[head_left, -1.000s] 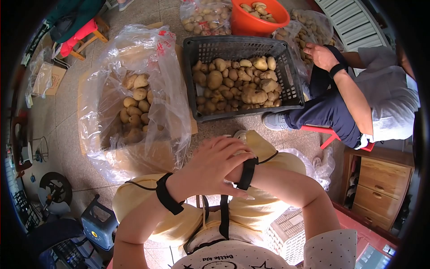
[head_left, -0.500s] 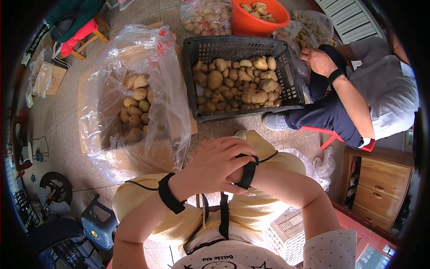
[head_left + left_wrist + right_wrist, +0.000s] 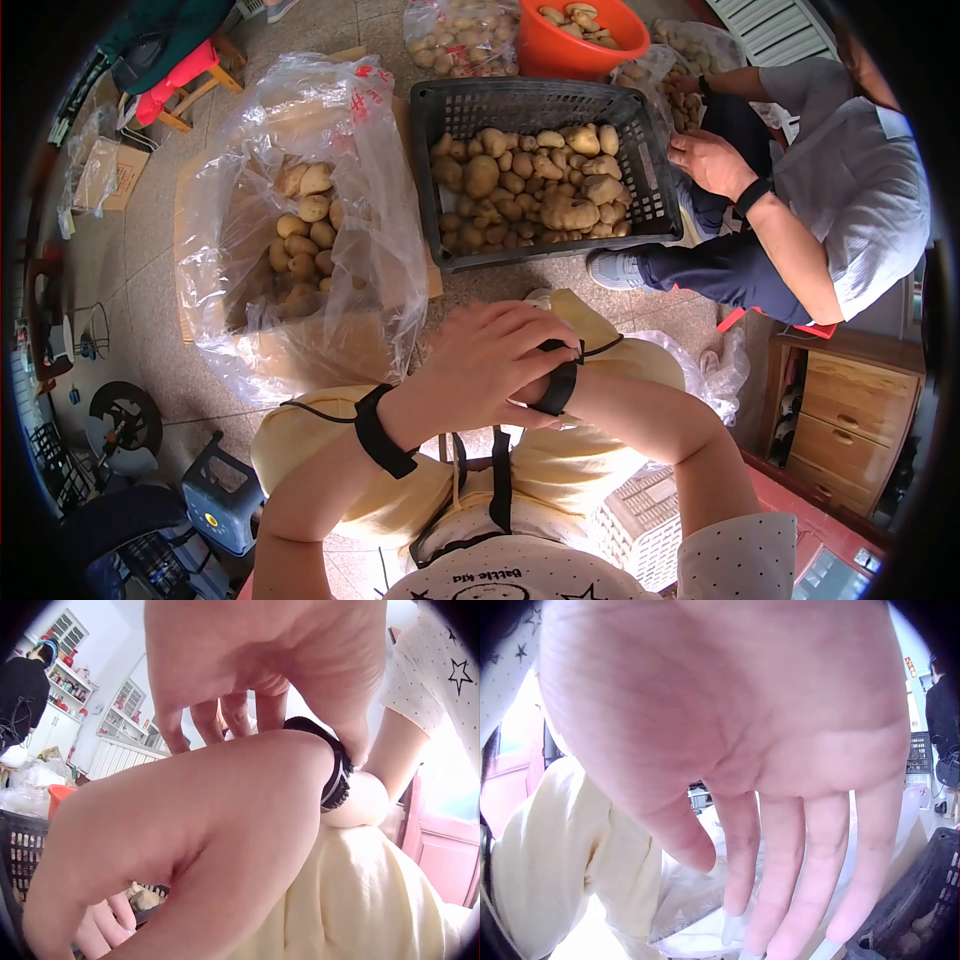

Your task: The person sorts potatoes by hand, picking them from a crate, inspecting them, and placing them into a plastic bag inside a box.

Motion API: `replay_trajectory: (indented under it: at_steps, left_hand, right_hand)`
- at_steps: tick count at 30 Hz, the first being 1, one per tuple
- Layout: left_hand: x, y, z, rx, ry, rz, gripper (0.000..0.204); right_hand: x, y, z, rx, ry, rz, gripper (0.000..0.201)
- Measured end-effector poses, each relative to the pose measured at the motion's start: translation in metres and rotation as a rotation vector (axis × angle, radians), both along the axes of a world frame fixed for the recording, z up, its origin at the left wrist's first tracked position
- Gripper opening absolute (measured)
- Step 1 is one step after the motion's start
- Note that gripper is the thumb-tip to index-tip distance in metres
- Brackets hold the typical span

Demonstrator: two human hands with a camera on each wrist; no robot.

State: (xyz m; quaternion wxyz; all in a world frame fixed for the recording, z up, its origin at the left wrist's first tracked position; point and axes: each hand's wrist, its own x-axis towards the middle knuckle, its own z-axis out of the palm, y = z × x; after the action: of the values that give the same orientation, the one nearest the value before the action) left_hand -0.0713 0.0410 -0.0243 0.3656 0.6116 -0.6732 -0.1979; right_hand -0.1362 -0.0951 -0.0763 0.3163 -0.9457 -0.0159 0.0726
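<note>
In the head view my left hand (image 3: 470, 365) lies across my right wrist over my lap. Its fingers and thumb straddle that wrist at the black wristband (image 3: 557, 388), the thumb bent against the band in the left wrist view. My right hand (image 3: 727, 712) is mostly hidden beneath the left in the head view. The right wrist view shows its fingers hanging long and relaxed, with nothing held. Beyond my hands stand a black plastic crate (image 3: 545, 262) of potatoes (image 3: 570, 212) and, to its left, a cardboard box lined with a clear plastic bag (image 3: 215, 235), also containing potatoes.
A seated person (image 3: 850, 190) at the right reaches towards bagged potatoes (image 3: 685, 110). An orange bucket (image 3: 560, 55) with potatoes and another potato bag (image 3: 460, 45) stand behind the crate. A blue stool (image 3: 220, 500) is at left, a wooden cabinet (image 3: 845, 400) at right.
The person at right has leaned towards the bags, and their other arm now shows reaching into one. My left thumb has shifted slightly closer to the wristband; my arms otherwise stay put.
</note>
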Motion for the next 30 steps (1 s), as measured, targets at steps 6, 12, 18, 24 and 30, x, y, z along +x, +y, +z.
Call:
replay_trajectory:
  at_steps: [6,12,18,24,30]
  left_hand:
    - [0.001,0.002,0.004,0.018,-0.017,0.07,0.065]
    - [0.015,0.006,0.004,-0.11,-0.081,0.235,0.046]
    - [0.019,0.008,0.015,-0.113,-0.207,0.531,0.008]
    - [0.021,0.014,0.011,0.105,-0.248,0.631,0.021]
    - [0.018,0.021,0.003,0.341,-0.368,0.541,0.033]
  right_hand:
    - [-0.005,0.01,-0.01,0.161,-0.097,-0.009,0.011]
    - [-0.007,0.015,-0.021,0.681,-0.078,-0.123,0.011]
    - [0.006,0.013,-0.009,0.093,-0.199,-0.024,0.009]
    - [0.006,0.009,-0.004,-0.168,-0.028,0.074,0.013]
    - [0.022,-0.031,0.005,-0.154,0.09,0.002,0.014]
